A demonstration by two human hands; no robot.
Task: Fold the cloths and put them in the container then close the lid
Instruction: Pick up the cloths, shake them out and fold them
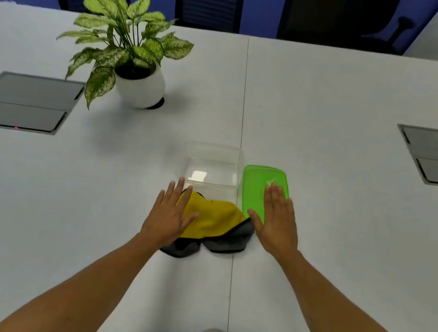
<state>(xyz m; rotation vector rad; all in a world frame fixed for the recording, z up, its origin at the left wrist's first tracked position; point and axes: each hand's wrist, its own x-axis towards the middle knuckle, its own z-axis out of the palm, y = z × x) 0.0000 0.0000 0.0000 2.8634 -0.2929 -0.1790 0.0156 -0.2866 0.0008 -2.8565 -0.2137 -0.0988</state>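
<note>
1. At centre frame, a crumpled yellow-and-grey cloth (213, 221) lay on the white table (344, 225), just below the clear container (213, 165).
2. The left hand (168, 215), fingers spread flat, overlapped the cloth's left edge, gripping nothing.
3. The right hand (277, 222), equally flat, covered the green lid (257, 188) beside the container.

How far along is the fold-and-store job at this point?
Barely begun. Nothing is done: the clear container is empty and the green lid lies flat beside it. In hand: the left hand and right hand hover open over the crumpled yellow-and-grey cloth. Folding, loading and closing remain.
</note>
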